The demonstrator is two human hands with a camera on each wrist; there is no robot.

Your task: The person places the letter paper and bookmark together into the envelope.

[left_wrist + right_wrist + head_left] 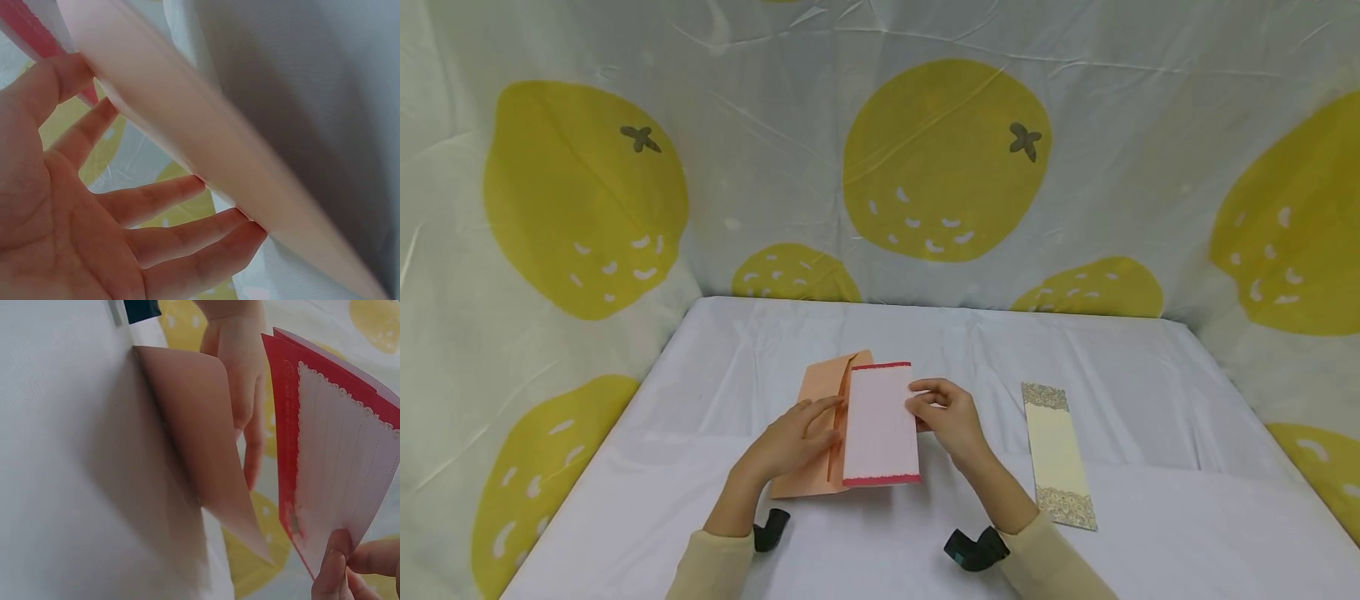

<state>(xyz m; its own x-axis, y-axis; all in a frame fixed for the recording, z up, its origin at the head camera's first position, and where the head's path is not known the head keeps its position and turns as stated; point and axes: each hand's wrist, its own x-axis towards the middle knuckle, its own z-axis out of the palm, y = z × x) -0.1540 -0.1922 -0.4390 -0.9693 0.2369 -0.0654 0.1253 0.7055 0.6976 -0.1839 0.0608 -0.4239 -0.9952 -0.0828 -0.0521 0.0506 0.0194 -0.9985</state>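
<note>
1. The card [882, 425] is in front of me, just beside the envelope [808, 479] and raised above the white cloth [1150, 392], on which its shadow seems to fall.
2. My right hand [951, 417] pinches the card's right long edge, nearer its far end; thumb and fingers are clamped on the paper. I judge that this edge grip leaves the broad face uncovered and the opposite edge free beside the envelope.
3. My left hand [797, 437] has its fingers spread apart, the tips touching the envelope's edge rather than closing round it. This light touch probably steadies the paper and props up its raised part, seen tilted off the cloth in the right wrist view.
4. The card's long axis runs away from me, almost straight, with red edging at its near and far ends. One pale broad face is turned up toward my head; the right wrist view shows another side, a lined white panel bordered in red.
5. The envelope's long axis slants, from near left to far right.
6. The lace-patterned strip [1060, 450] lies flat on my right, well apart from the card, its far end leaning leftward; neither hand touches it.
</note>
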